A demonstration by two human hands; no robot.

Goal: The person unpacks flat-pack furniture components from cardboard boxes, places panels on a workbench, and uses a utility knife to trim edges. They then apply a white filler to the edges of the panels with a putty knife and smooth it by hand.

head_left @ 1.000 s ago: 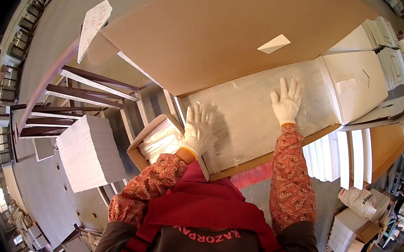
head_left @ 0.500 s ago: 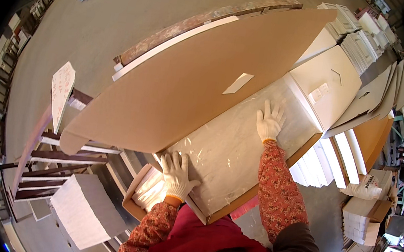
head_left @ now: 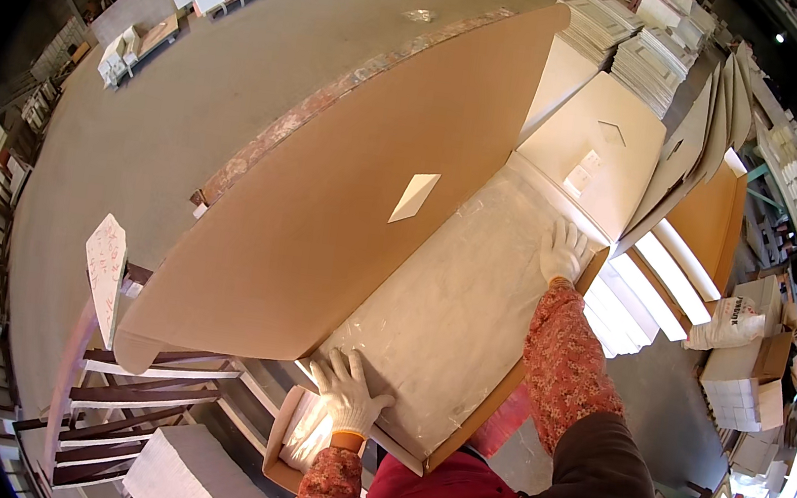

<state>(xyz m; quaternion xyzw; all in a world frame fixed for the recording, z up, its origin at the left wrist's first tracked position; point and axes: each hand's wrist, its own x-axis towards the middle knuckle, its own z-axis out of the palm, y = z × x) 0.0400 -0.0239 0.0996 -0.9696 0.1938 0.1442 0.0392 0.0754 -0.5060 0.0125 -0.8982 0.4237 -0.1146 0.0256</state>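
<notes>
Head view: film-covered panel (head_left: 451, 305) lies inside cardboard carton (head_left: 478, 413).
Left hand (head_left: 347, 397): gloved, spread open at carton's near end.
Right hand (head_left: 564, 254): gloved, open, toward far end.
Lid flap (head_left: 324, 210): raised, not yet closed.

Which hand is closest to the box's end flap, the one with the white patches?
The right hand, at the box's far end, just below that flap. The left hand is at the opposite end, beside the small carton.

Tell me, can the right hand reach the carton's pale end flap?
Probably yes: the right hand lies open near that end of the carton, and no loose object shows between it and the pale end flap.
</notes>
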